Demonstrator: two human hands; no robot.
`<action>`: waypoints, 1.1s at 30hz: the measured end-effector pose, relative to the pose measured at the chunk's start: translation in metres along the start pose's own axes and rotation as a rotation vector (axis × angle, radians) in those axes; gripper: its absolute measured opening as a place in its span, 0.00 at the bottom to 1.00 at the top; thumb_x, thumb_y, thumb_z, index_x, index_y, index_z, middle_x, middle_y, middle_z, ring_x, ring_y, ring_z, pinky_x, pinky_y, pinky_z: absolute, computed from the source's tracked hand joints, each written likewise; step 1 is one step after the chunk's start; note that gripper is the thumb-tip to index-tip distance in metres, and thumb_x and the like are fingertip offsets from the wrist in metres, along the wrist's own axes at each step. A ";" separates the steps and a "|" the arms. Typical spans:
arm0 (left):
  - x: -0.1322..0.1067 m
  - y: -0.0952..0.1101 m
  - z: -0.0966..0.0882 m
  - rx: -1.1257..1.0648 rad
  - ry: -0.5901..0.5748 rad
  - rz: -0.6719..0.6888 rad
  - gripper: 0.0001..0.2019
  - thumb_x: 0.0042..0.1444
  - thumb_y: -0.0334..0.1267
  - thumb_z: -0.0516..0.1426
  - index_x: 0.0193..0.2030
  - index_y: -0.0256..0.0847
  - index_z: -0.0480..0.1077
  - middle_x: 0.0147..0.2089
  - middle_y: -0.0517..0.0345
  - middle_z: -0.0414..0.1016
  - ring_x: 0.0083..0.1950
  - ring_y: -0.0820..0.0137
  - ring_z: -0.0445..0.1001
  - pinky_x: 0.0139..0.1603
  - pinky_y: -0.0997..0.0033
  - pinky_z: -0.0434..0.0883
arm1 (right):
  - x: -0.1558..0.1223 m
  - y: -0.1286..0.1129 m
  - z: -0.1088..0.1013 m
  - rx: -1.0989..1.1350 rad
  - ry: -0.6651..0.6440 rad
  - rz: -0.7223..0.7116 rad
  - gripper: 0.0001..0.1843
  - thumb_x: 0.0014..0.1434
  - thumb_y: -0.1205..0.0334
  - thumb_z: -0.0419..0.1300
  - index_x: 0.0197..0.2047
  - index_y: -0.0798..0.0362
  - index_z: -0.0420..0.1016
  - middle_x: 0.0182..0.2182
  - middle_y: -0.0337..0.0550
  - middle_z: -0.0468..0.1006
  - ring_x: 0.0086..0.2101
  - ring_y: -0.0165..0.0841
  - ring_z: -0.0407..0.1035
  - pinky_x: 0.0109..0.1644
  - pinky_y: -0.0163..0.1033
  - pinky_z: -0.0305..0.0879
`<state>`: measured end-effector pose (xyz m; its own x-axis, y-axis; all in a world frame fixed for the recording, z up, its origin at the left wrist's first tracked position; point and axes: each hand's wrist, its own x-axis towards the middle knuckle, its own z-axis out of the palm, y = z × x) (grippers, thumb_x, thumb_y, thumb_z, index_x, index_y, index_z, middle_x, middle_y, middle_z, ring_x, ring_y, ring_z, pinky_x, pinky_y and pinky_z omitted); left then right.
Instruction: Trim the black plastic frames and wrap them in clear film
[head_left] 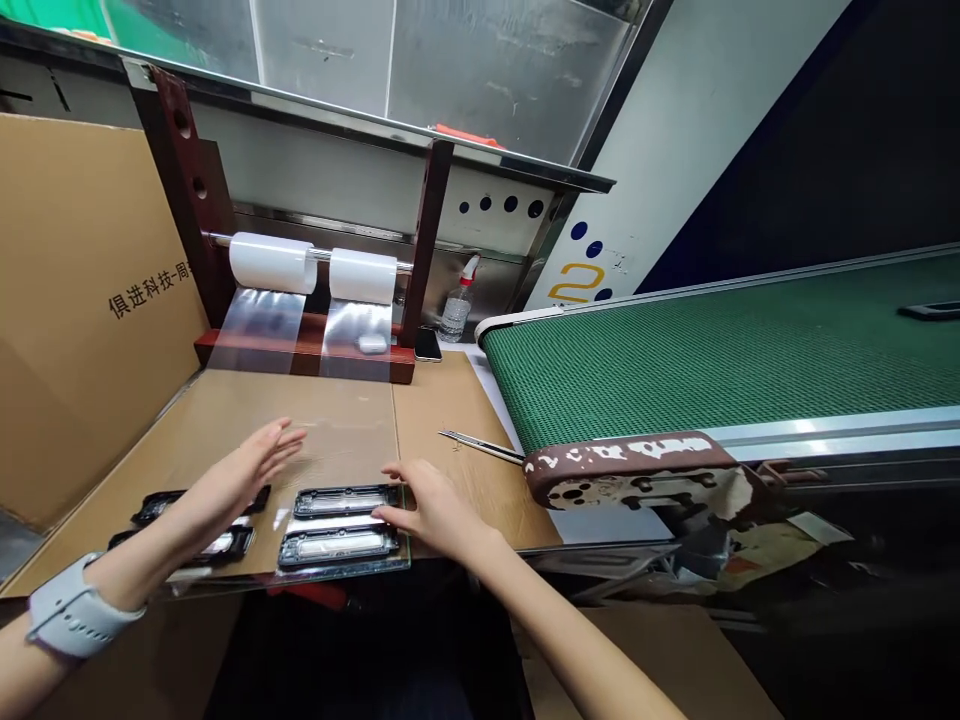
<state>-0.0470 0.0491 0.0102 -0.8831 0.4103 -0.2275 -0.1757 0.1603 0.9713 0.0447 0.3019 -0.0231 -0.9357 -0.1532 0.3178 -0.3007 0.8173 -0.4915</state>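
Note:
Several black oblong frame parts lie near the front edge of a cardboard-covered bench [450, 410]. Clear film [337, 430] from two white rolls [274, 262] is drawn down over them. My left hand [240, 475], with a white watch on the wrist, hovers flat and open over the left pair of parts [161, 505]. My right hand [427, 505] rests with fingers spread on the right edge of the right pair of parts [337, 545], fingertips on the film there.
A green conveyor belt [712, 350] runs off to the right, its worn end cap [630, 465] close to my right hand. Metal tweezers [480, 445] lie on the cardboard. A spray bottle [457, 305], a phone and a white earbud case [373, 344] sit by the roll stand. A cardboard box [82, 300] stands on the left.

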 end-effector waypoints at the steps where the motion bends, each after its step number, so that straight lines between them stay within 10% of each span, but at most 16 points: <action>1: -0.002 0.000 -0.002 0.043 0.057 0.045 0.34 0.61 0.62 0.42 0.68 0.47 0.47 0.72 0.52 0.56 0.71 0.67 0.54 0.71 0.63 0.50 | 0.001 0.007 -0.001 -0.044 0.051 0.015 0.19 0.59 0.58 0.65 0.53 0.51 0.71 0.45 0.47 0.78 0.47 0.39 0.73 0.51 0.44 0.70; 6: -0.026 -0.010 -0.015 0.327 0.103 0.130 0.31 0.52 0.67 0.53 0.59 0.57 0.64 0.67 0.62 0.65 0.71 0.59 0.54 0.73 0.56 0.41 | 0.001 0.066 -0.013 -0.266 0.319 0.267 0.18 0.64 0.71 0.49 0.55 0.60 0.69 0.52 0.63 0.73 0.56 0.48 0.65 0.62 0.64 0.54; 11: -0.035 -0.041 -0.026 0.570 0.031 0.261 0.28 0.51 0.66 0.51 0.54 0.58 0.71 0.64 0.60 0.69 0.67 0.53 0.62 0.70 0.47 0.53 | -0.009 0.097 -0.022 -0.345 0.361 0.346 0.10 0.64 0.69 0.52 0.43 0.60 0.73 0.47 0.62 0.75 0.51 0.47 0.69 0.56 0.57 0.64; 20: -0.004 -0.065 -0.039 0.906 -0.081 0.526 0.24 0.56 0.59 0.54 0.60 0.63 0.67 0.68 0.61 0.63 0.71 0.51 0.55 0.68 0.37 0.53 | -0.003 0.001 -0.022 -0.264 0.112 -0.122 0.12 0.68 0.63 0.53 0.52 0.47 0.74 0.40 0.39 0.79 0.39 0.29 0.73 0.42 0.31 0.66; 33: -0.003 -0.067 -0.037 1.078 -0.123 0.502 0.26 0.58 0.62 0.50 0.63 0.66 0.59 0.70 0.58 0.58 0.71 0.43 0.50 0.65 0.26 0.47 | 0.030 -0.061 0.024 -0.460 -0.219 -0.382 0.10 0.68 0.63 0.54 0.50 0.51 0.74 0.37 0.41 0.75 0.35 0.36 0.67 0.32 0.40 0.65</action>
<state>-0.0488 0.0038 -0.0518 -0.6911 0.7160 0.0983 0.6842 0.6044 0.4081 0.0309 0.2338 -0.0033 -0.8088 -0.5514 0.2045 -0.5563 0.8301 0.0380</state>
